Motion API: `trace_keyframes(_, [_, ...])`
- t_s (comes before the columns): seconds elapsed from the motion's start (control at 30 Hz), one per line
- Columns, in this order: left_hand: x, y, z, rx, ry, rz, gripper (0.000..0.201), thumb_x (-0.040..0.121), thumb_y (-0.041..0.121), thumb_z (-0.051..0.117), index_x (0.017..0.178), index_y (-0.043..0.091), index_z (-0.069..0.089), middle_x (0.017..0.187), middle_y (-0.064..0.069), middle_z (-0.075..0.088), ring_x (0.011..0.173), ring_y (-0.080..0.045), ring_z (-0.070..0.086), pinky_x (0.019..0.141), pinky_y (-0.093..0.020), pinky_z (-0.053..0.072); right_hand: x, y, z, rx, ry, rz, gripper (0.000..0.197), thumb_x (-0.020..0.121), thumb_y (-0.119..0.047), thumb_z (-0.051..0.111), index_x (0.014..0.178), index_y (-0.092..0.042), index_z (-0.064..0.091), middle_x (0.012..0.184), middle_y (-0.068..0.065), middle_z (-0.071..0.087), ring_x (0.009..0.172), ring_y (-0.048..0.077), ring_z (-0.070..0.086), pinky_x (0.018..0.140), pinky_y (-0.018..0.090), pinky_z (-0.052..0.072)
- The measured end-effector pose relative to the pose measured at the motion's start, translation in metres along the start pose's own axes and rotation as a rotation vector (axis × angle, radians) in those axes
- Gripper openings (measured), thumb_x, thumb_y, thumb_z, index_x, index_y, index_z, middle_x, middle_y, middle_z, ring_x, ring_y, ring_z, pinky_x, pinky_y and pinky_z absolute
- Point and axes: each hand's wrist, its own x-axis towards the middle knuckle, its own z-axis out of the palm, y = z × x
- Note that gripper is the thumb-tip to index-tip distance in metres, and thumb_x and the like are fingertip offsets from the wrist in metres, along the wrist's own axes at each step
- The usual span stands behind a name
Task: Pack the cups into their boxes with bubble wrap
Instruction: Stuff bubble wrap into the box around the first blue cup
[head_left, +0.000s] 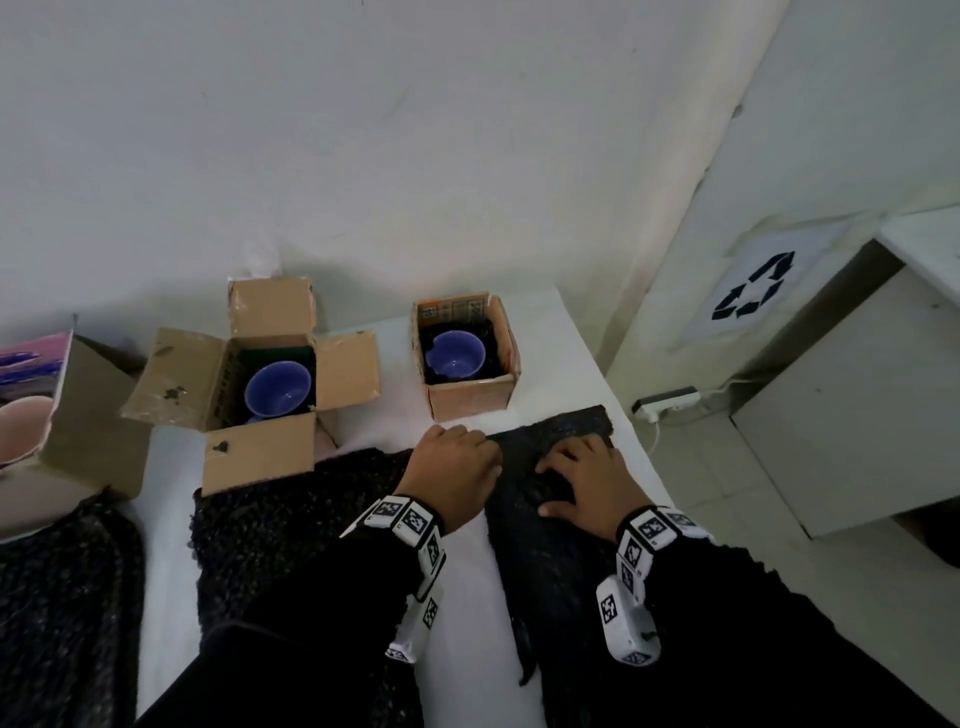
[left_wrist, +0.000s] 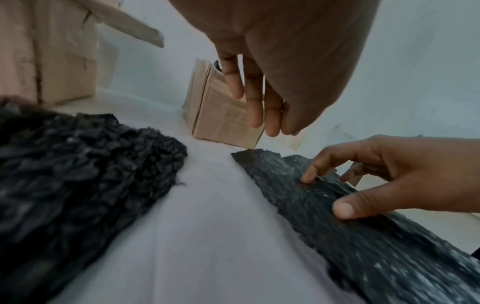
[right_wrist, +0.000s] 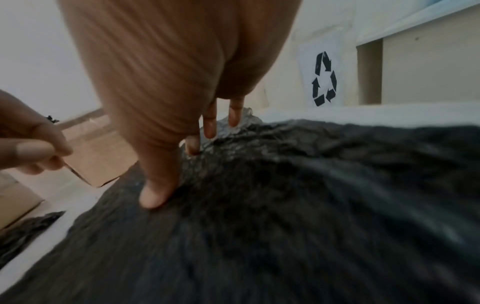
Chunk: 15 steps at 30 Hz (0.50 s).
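Two open cardboard boxes stand at the back of the white table. The left box has its flaps spread and holds a blue cup. The smaller right box holds another blue cup on black lining. A black bubble wrap sheet lies flat in front of the right box. My right hand rests on it, spread fingertips and thumb pressing down. My left hand hovers at the sheet's left edge with its fingers hanging straight and holding nothing.
More black bubble wrap lies under my left arm, and another piece at the far left. A box with a pink cup stands at the left edge. Right of the table are a power strip, a white cabinet and a recycling sign.
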Motion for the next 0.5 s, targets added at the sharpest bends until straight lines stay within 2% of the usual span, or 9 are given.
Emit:
trace_keyframes(0.07, [-0.008,0.006,0.007,-0.064,-0.036,-0.031,0.02,0.09,0.038,0.048,0.094,0.026,0.063,0.093,0.006,0.064,0.087,-0.019,0.058,0.077,-0.033,0.038,-0.006,-0.008,0.004,-0.019,0.068,0.057,0.04,0.08,-0.052,0.065,0.115,-0.035,0.057,0.125,-0.008,0.049,0.12,0.021,0.037,0.095,0.038,0.029])
trace_keyframes(0.2, [-0.018,0.013,0.018,-0.159,-0.066,-0.126,0.03,0.091,0.05,0.045,0.106,0.028,0.058,0.1,0.009,0.063,0.092,-0.016,0.058,0.081,-0.035,0.044,-0.008,-0.022,0.003,-0.022,0.141,0.098,0.015,0.082,-0.034,0.065,0.096,-0.032,0.06,0.103,-0.013,0.061,0.109,0.019,0.044,0.089,0.035,0.024])
trace_keyframes(0.27, [-0.022,0.015,0.02,-0.219,-0.042,-0.183,0.04,0.088,0.058,0.045,0.11,0.025,0.054,0.104,0.006,0.06,0.096,-0.017,0.056,0.082,-0.036,0.046,-0.008,-0.023,-0.001,0.2,0.193,0.143,0.011,0.082,-0.024,0.067,0.09,-0.029,0.06,0.09,-0.012,0.061,0.1,0.018,0.051,0.088,0.036,0.034])
trace_keyframes(0.3, [-0.024,0.017,0.019,-0.264,-0.028,-0.217,0.048,0.086,0.063,0.047,0.113,0.023,0.052,0.108,0.005,0.058,0.098,-0.017,0.055,0.084,-0.036,0.047,-0.008,-0.024,-0.004,0.389,0.236,0.176,0.016,0.083,-0.018,0.068,0.093,-0.027,0.06,0.086,-0.01,0.06,0.094,0.019,0.055,0.086,0.037,0.041])
trace_keyframes(0.4, [-0.026,0.025,0.007,-0.561,-0.061,-0.366,0.079,0.07,0.072,0.063,0.126,0.022,0.038,0.117,0.005,0.054,0.104,-0.016,0.055,0.09,-0.035,0.049,-0.003,-0.024,-0.019,0.792,0.335,0.27,0.039,0.088,-0.01,0.064,0.124,-0.02,0.052,0.086,-0.004,0.058,0.089,0.018,0.059,0.087,0.031,0.045])
trace_keyframes(0.43, [-0.026,0.027,0.002,-0.657,-0.094,-0.417,0.087,0.066,0.069,0.069,0.129,0.022,0.033,0.117,0.005,0.055,0.105,-0.015,0.056,0.09,-0.033,0.049,0.0,-0.026,-0.025,0.88,0.351,0.284,0.04,0.09,-0.009,0.062,0.128,-0.017,0.052,0.088,-0.004,0.059,0.092,0.019,0.06,0.089,0.031,0.045])
trace_keyframes(0.5, [-0.022,0.028,0.0,-0.72,-0.129,-0.471,0.082,0.068,0.056,0.077,0.13,0.02,0.036,0.116,0.001,0.059,0.106,-0.018,0.058,0.089,-0.029,0.047,0.008,-0.031,-0.039,1.086,0.403,0.293,0.026,0.091,-0.003,0.058,0.115,-0.012,0.063,0.094,0.0,0.067,0.096,0.022,0.063,0.093,0.035,0.049])
